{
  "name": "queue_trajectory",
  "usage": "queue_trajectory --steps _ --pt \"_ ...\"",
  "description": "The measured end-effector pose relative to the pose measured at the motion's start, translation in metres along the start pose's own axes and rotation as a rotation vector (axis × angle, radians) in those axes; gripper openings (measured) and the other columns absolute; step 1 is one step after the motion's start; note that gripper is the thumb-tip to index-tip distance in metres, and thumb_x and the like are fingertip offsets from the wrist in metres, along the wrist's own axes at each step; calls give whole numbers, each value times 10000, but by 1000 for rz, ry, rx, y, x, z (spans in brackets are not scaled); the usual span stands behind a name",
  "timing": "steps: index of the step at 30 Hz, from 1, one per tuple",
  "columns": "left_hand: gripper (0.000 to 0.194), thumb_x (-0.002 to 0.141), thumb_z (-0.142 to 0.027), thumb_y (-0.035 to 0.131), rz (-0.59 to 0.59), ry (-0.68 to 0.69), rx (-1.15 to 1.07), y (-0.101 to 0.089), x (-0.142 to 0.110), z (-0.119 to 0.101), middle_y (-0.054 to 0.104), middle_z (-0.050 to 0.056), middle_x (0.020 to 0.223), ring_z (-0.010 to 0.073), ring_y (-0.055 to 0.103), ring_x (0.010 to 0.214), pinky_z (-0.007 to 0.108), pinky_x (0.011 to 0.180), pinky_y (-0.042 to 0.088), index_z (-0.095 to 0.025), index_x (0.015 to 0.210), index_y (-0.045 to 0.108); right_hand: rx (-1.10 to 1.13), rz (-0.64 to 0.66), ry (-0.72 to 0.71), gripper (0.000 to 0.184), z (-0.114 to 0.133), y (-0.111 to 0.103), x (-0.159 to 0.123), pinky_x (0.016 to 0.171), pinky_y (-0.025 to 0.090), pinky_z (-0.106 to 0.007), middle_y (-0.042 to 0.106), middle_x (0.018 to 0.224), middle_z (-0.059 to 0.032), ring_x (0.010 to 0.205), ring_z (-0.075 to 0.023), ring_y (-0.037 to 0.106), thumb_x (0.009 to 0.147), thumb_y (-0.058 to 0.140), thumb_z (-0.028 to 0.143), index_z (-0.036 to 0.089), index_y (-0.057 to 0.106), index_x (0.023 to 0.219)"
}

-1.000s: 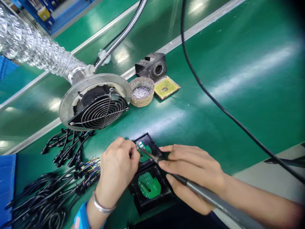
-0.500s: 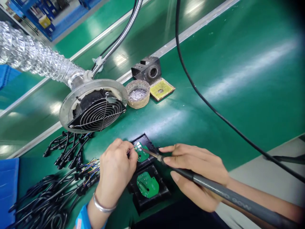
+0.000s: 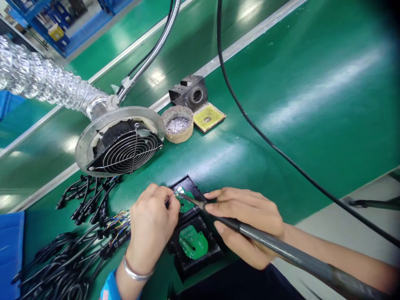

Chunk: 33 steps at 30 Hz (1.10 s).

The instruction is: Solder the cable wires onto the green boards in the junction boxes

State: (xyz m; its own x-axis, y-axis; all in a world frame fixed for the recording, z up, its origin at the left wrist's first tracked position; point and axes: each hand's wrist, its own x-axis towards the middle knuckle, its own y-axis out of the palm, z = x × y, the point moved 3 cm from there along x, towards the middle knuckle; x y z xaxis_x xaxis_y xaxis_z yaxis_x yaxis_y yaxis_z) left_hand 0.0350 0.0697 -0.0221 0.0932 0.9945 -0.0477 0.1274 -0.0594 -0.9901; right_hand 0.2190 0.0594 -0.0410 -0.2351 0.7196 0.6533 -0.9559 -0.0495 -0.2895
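Observation:
My right hand [image 3: 246, 221] is closed around a soldering iron [image 3: 265, 239], its thin tip resting at or just above the upper green circuit board [image 3: 186, 203]. That board sits in a black plastic housing [image 3: 194, 186]. At the board's left edge, my left hand [image 3: 154, 225] pinches a thin wire [image 3: 175, 195] close to the iron's tip; the fingers hide most of it. Nearer to me lies a second black housing [image 3: 215, 246] holding another green circuit board [image 3: 195, 241].
A fume extractor [image 3: 125, 146] with a foil duct [image 3: 53, 79] hangs at left. Behind stand a round pot of solder bits [image 3: 178, 125], an iron holder [image 3: 190, 93] and a yellow sponge [image 3: 208, 117]. Black cables [image 3: 62, 258] lie left by a blue bin [image 3: 12, 250]; the iron's cord [image 3: 271, 141] arcs at right.
My right hand and the iron have shifted slightly left, the tip nearer my left fingers. My left hand and the housings have hardly moved. The whole view has shifted a little.

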Motion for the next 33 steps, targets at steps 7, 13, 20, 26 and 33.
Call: queue_trajectory --steps 7,13,20,26,33 --pt "102 917 -250 545 25 183 -137 -4 -7 4 629 -2 886 169 594 815 288 738 431 -239 941 643 71 -60 66 346 0 -8 -1 743 634 -391 623 647 -21 575 -164 643 686 516 31 169 626 984" --pt "98 921 -279 580 -22 155 -164 2 -13 -1 615 -6 872 164 568 798 291 760 446 -261 891 672 75 -25 158 376 3 -14 -3 725 635 -389 652 669 -32 734 -233 719 697 495 34 218 610 1003" --pt "90 866 -226 623 -69 112 -29 5 -11 -13 605 6 813 189 511 742 315 698 409 -248 791 668 86 -18 171 366 2 -12 -5 749 636 -397 647 662 -15 690 -217 714 700 488 40 228 608 990" --pt "99 820 -156 634 -151 130 -54 10 -12 -16 638 -1 797 190 490 725 309 691 388 -237 769 660 87 1 138 329 -1 -12 -4 753 632 -370 642 662 -3 602 -174 675 704 484 52 221 602 961" --pt "95 832 -155 624 -180 147 -48 11 -14 -16 651 0 805 194 495 741 298 693 388 -231 794 666 102 -6 117 303 -4 -11 -4 775 627 -361 661 678 -15 581 -155 661 692 491 27 187 609 920"
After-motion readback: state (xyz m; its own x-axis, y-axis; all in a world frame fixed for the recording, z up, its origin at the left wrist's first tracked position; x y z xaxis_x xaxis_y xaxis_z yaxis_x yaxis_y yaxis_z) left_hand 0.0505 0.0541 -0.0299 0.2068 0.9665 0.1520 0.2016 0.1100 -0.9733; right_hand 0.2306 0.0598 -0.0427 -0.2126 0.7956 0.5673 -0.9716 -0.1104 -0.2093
